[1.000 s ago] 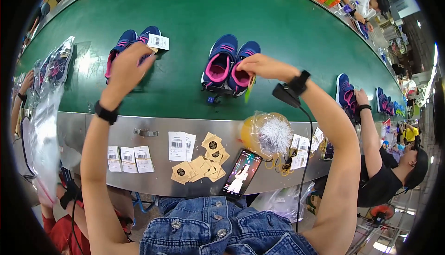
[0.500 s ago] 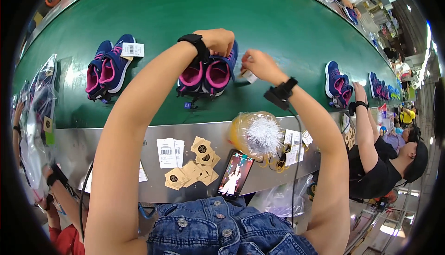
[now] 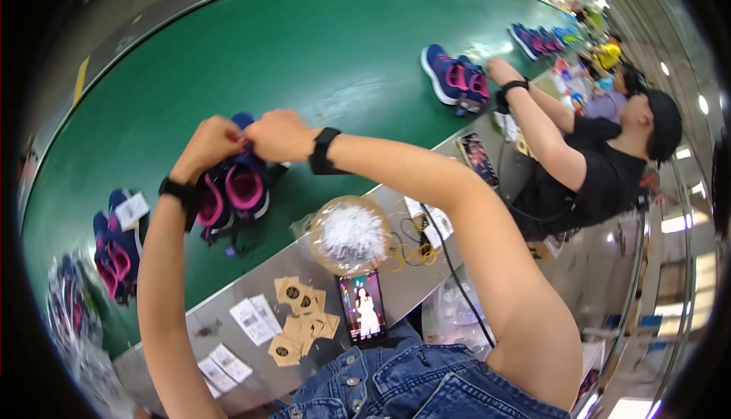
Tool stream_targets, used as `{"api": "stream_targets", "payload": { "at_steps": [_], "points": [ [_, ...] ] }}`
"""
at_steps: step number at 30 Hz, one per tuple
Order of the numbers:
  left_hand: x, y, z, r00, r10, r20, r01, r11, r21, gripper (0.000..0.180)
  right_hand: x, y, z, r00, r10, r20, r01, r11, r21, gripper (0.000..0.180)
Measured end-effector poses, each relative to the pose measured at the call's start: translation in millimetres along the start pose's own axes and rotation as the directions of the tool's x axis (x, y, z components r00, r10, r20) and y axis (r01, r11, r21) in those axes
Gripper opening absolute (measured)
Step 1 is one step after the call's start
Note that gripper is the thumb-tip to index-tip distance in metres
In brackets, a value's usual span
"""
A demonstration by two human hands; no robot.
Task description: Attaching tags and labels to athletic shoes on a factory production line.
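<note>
A pair of navy sneakers (image 3: 248,184) with pink linings stands on the green table, toes pointing away from me. Over the right shoe's upper my two hands meet fingertip to fingertip. My left hand (image 3: 209,147) is closed in a pinch at the shoe's top; its fingers hide the exact spot gripped. My right hand (image 3: 282,135) is closed too, pinching from the other side, and a small pale edge, apparently of a hang tag (image 3: 285,164), shows beneath it. Another navy pair (image 3: 118,255), with a white tag (image 3: 132,211) on it, stands to the left.
On the metal ledge lie white tags (image 3: 255,319), kraft-paper cards (image 3: 304,320), a lit phone (image 3: 362,306) and a round container of white strings (image 3: 350,235). Bagged shoes (image 3: 72,297) are far left. To the right, a co-worker's arm (image 3: 533,110) reaches toward another sneaker pair (image 3: 454,78).
The view has swung to the right. My right hand, which held a white tag apart from the shoes, has come in against my left hand over the right shoe.
</note>
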State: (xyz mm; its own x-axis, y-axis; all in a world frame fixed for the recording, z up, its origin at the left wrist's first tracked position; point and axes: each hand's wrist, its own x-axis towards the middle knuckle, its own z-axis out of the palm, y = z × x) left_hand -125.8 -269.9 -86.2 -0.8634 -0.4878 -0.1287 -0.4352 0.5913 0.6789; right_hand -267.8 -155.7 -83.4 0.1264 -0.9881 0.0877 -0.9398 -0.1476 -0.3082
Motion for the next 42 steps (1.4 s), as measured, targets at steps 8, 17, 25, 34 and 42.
{"api": "stream_targets", "payload": {
  "at_steps": [8, 17, 25, 34, 42],
  "points": [
    [-12.7, 21.5, 5.0, 0.995, -0.058, -0.082, 0.045, 0.986, -0.159, 0.011, -2.5, 14.1, -0.8, 0.999, 0.045, -0.007, -0.043, 0.981, 0.187, 0.014],
    [-27.5, 18.3, 26.1, 0.842, 0.347, -0.413, -0.227, 0.922, 0.313, 0.019, 3.1, 11.9, 10.2, 0.95, -0.004, -0.312, 0.008, 1.0, 0.011, 0.013],
    [-44.6, 11.5, 13.2, 0.941, -0.329, -0.072, 0.019, 0.267, -0.964, 0.022, 15.1, 20.8, -6.1, 0.983, 0.066, 0.172, -0.182, 0.218, 0.959, 0.021],
    [-49.3, 2.8, 17.4, 0.93, -0.335, -0.15, -0.003, 0.403, -0.915, 0.021, 25.0, 7.9, 0.5, 0.986, 0.118, 0.121, -0.148, 0.25, 0.957, 0.017],
    [-49.4, -6.3, 9.2, 0.951, -0.298, -0.083, 0.044, 0.396, -0.917, 0.033, 25.3, 2.7, -1.0, 0.971, 0.085, 0.223, -0.232, 0.115, 0.966, 0.02]
  ]
}}
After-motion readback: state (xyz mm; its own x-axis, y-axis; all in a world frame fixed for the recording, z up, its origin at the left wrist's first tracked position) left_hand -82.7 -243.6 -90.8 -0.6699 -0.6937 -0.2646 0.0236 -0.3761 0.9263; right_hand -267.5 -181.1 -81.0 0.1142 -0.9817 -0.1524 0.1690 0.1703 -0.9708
